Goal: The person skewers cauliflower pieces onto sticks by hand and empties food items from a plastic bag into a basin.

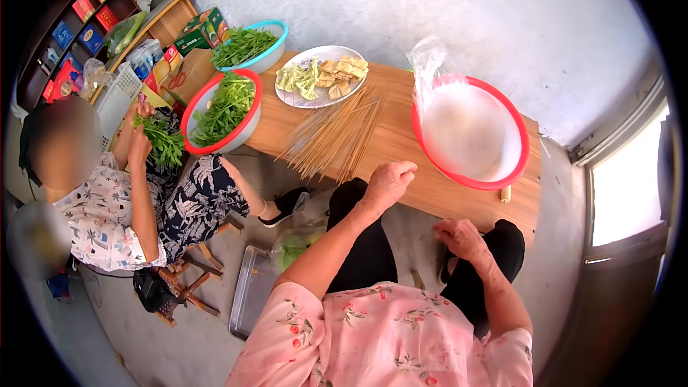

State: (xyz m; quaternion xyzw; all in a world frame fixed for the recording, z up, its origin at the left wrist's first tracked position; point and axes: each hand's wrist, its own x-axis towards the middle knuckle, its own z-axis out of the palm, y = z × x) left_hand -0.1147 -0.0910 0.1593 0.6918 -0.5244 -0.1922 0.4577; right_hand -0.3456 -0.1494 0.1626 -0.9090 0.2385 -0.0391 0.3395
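Observation:
My left hand (pixel 389 185) is raised by the front edge of the wooden table (pixel 408 154), its fingers pressed together toward the thumb. Whatever may be in that pinch does not show. Over my right knee, my right hand (pixel 462 239) hangs with its fingers curled in, and anything inside them is hidden. Thin wooden skewers (pixel 337 132) lie loosely spread left of my left hand. Behind them sits an oval plate (pixel 287 100) with pale green leaf pieces (pixel 299 79) and folded yellowish tofu-skin-like pieces (pixel 342 73). A red-rimmed basin (pixel 525 150), its contents blurred, stands to the right with a clear plastic bag (pixel 430 61) at its rim.
At left, a seated person (pixel 115 208) holds leafy greens (pixel 163 142). A red-rimmed bowl (pixel 244 129) and a blue-rimmed bowl (pixel 283 39) hold more greens. A metal tray (pixel 247 294) and a bag of greens (pixel 292 247) are on the floor. A pale stick (pixel 506 194) lies under the basin's edge.

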